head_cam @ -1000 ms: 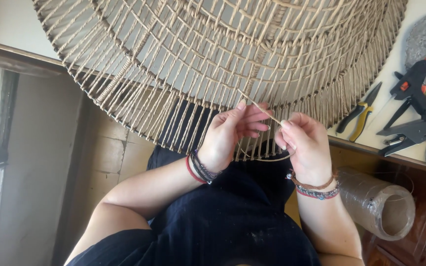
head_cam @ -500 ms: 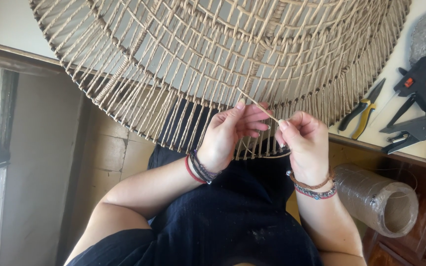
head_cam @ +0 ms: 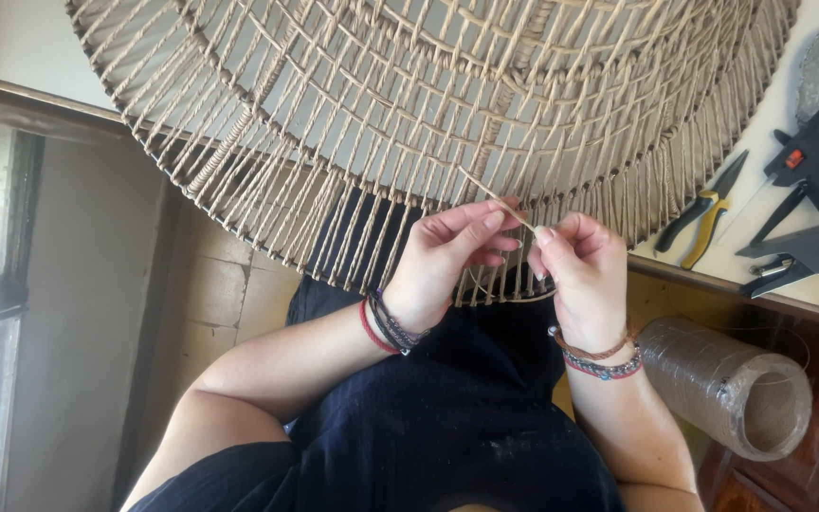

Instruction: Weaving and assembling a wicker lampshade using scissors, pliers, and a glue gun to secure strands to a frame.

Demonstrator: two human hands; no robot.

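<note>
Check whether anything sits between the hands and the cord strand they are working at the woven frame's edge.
Nothing visible does. The left hand and right hand both pinch the cord strand directly, just in front of the woven frame; pliers lie off to the side.

The woven frame point(head_cam: 409, 104) is tan cord in an open grid. The pliers point(head_cam: 703, 213) have yellow-and-black handles. The glue gun point(head_cam: 812, 152) is black with orange.

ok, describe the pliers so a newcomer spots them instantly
Start at the big round woven cord frame on the white table. Just past its right edge, before the black glue gun, lie the yellow-and-black-handled pliers. They are the only tool there with yellow grips.
</note>
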